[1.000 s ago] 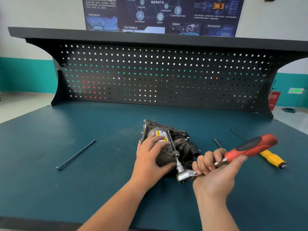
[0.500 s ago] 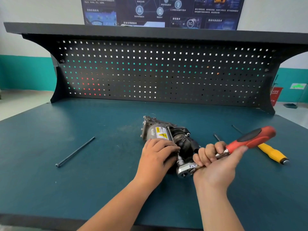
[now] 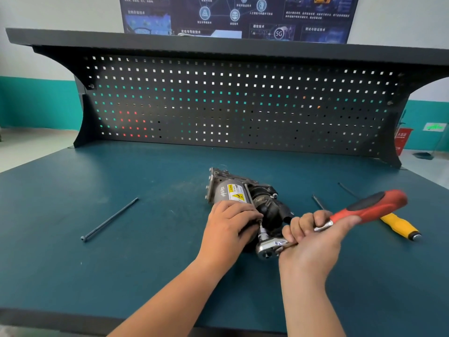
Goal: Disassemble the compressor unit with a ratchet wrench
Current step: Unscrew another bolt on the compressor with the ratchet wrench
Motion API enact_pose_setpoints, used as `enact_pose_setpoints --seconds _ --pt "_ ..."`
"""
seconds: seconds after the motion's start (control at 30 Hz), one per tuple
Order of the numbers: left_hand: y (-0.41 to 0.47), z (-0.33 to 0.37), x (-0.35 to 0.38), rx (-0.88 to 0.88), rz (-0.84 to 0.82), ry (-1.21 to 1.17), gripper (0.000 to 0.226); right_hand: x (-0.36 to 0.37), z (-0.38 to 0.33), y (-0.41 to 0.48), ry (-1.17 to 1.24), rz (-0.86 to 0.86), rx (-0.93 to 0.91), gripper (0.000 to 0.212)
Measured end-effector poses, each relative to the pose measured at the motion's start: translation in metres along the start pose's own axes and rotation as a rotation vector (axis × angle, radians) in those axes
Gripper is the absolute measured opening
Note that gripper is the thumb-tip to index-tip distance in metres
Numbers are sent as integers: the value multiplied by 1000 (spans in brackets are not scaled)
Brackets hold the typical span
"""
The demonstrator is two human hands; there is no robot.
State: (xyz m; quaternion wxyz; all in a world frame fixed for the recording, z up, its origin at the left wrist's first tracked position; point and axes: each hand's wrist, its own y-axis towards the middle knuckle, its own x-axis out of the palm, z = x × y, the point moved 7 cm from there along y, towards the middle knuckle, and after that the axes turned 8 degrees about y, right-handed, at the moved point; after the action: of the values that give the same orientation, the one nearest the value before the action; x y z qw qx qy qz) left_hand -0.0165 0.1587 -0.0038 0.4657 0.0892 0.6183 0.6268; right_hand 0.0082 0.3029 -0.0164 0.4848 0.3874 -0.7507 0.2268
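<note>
- Right hand (image 3: 313,242), nearest, fingers (image 3: 303,223) clenched round the steel shank of the ratchet wrench (image 3: 371,206), thumb stretched out under the red and black grip.
- Wrench head just left of those knuckles, with a socket and short bit pointing up and away into the near end of the compressor (image 3: 229,190).
- Left hand (image 3: 228,226) laid over the compressor's near end, fingers curled down on the grey barrel and gripping it, fingertips right beside the bit.
- Compressor lying on its side on the blue-green table (image 3: 97,263), mostly beyond the left fingers: grey barrel with a yellow warning label, black housing between the two hands, metal end plate at the far end.
- Yellow-handled screwdriver (image 3: 401,226) flat on the table, right of the right fingers, partly hidden behind the red grip.
- Two thin dark rods (image 3: 318,201) just beyond the right knuckles, lying apart from each other.
- Long dark bolt (image 3: 110,218) well to the left of the left fingers, lying slantwise.
- Black pegboard (image 3: 243,105) upright at the table's far edge, shelf along its top.
- Dark poster (image 3: 238,15) on the wall behind, print too small to read.
</note>
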Motion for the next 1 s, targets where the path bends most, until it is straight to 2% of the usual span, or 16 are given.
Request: enact_pose_setpoints --seconds 0.23,0.67,0.73,0.87,1.0 --pt "0 0 -1 10 17 3 15 -10 5 4 159 120 59 56" --pt "-5 -7 -14 -78 10 -48 19 10 13 4 -6 -27 115 51" --pt "-6 -8 -12 -84 -10 -45 24 8 13 4 -13 -16 121 52" --pt "-9 -12 -2 -131 -120 47 52 9 12 4 -29 -13 141 53" --pt "-6 -9 -3 -118 -115 89 41 16 10 3 -100 -65 129 52"
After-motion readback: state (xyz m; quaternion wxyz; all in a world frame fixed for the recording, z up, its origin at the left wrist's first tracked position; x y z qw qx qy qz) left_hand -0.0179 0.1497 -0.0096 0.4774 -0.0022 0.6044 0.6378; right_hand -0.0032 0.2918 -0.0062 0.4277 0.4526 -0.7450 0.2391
